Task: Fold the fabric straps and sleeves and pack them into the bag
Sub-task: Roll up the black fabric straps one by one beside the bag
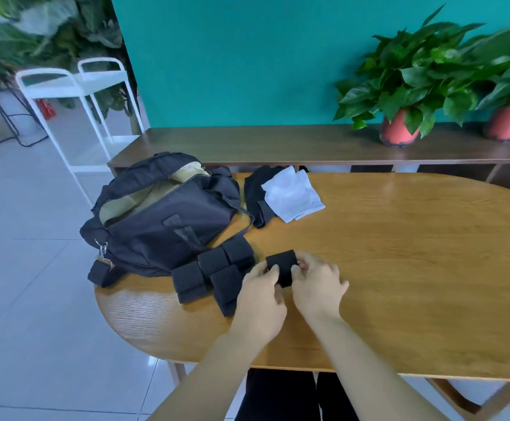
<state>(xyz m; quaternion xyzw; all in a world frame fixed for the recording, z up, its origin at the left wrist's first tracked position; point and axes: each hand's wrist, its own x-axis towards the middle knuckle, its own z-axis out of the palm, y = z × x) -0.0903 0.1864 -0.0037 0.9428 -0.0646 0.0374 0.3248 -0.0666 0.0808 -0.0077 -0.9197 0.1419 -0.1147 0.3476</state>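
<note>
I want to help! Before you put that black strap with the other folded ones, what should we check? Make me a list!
1. Strap held firmly: left hand and right hand both pinch the black strap: ok.
2. Fold finished: the hands cover part of it: cannot tell.
3. Bag open: the top gapes and shows tan lining: ok.
4. Folded straps tidy: four lie together beside the bag: ok.
5. Sleeves packed: white sleeve and black sleeve lie on the table, outside the bag: not ok.
</note>
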